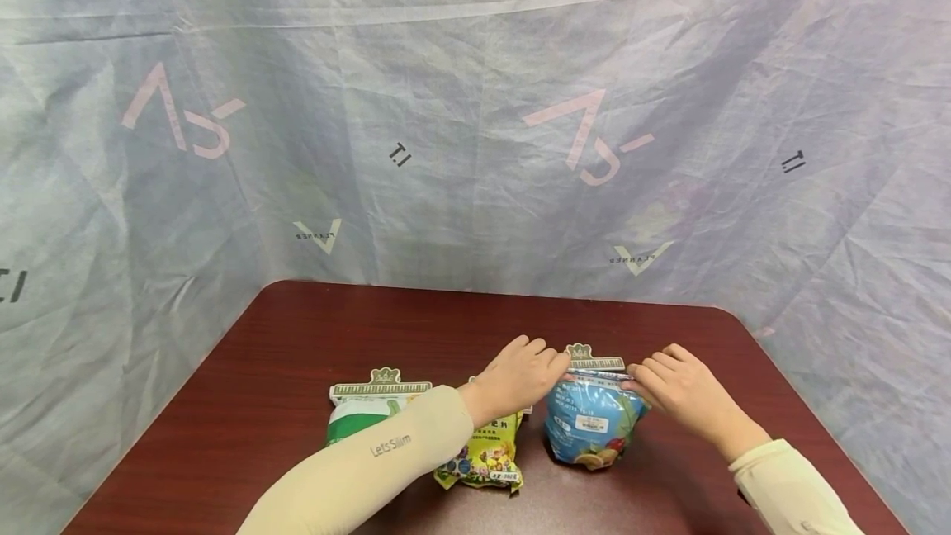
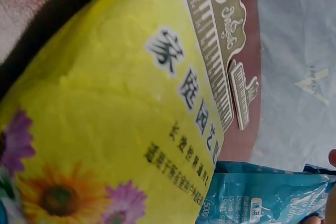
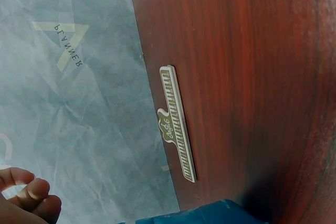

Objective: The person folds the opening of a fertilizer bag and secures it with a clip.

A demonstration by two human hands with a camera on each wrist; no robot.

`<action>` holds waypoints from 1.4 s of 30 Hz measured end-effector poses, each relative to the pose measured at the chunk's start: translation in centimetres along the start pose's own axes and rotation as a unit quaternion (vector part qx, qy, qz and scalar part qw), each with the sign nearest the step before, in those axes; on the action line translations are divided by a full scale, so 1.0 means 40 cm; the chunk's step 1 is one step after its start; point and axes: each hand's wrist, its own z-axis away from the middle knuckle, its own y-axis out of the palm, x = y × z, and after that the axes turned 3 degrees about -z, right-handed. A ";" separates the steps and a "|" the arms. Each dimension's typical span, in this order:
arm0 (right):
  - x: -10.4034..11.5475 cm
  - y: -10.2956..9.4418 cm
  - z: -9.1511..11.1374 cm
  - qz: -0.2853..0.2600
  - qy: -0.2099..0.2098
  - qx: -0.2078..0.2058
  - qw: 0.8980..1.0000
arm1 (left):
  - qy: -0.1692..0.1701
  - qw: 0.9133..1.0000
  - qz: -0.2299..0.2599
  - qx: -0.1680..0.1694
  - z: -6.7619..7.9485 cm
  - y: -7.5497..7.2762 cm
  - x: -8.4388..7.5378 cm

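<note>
Both hands hold the top edge of a blue plastic bag (image 1: 583, 415) with fruit printed near its base. My left hand (image 1: 522, 378) pinches the left end of that edge, fingers curled over it. At the right end, my right hand (image 1: 674, 389) pinches with thumb and fingers. The bag's top looks folded over in the head view. Behind it on the table lies a piano-keyboard clip (image 1: 605, 362), whole in the right wrist view (image 3: 177, 124). Beneath the left forearm stands a yellow flower-printed bag (image 1: 486, 456), with a similar clip (image 2: 212, 40) along its top.
A green-and-white bag (image 1: 357, 419) with a keyboard clip (image 1: 381, 386) on its top stands at the left, partly covered by the left sleeve. The dark red table (image 1: 297, 329) ends at a hanging grey cloth (image 1: 475, 188) at the back and sides.
</note>
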 end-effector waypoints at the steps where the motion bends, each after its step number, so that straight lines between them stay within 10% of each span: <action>1: 0.000 -0.001 0.002 -0.002 0.001 0.001 1.000 | 0.002 1.000 0.000 -0.004 0.002 0.001 0.001; 12: 0.003 -0.002 0.004 0.006 -0.001 0.003 1.000 | 0.008 0.998 -0.011 -0.068 0.013 0.003 0.008; 42: 0.028 0.011 -0.033 -0.006 -0.009 -0.025 1.000 | 0.014 0.995 0.003 -0.096 0.038 -0.065 0.028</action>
